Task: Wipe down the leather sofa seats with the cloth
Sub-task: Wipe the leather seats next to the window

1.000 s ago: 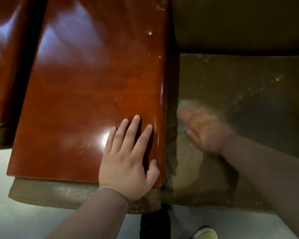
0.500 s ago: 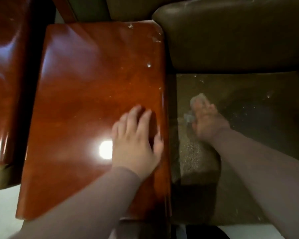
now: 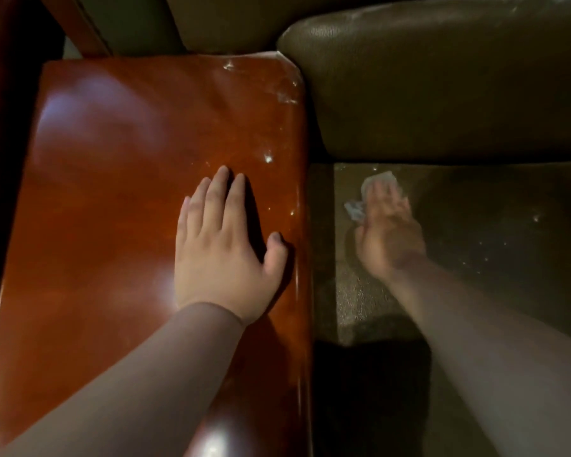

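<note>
A glossy red-brown wooden armrest top [image 3: 119,199] fills the nine o'clock side, with a left hand [image 3: 221,255] lying flat on it. At three o'clock sits the olive leather seat [image 3: 495,232] (speckled with pale flecks), where a right hand [image 3: 388,235] presses a pale cloth [image 3: 355,209] against the leather.

Glossy polished wood armrest [image 3: 139,199], grained matt leather seat [image 3: 495,245], seemingly thin cloth [image 3: 355,207]

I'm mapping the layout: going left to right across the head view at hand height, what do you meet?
Wooden armrest → left hand, flat on it → cloth → right hand, pressing the cloth → sofa seat.
</note>
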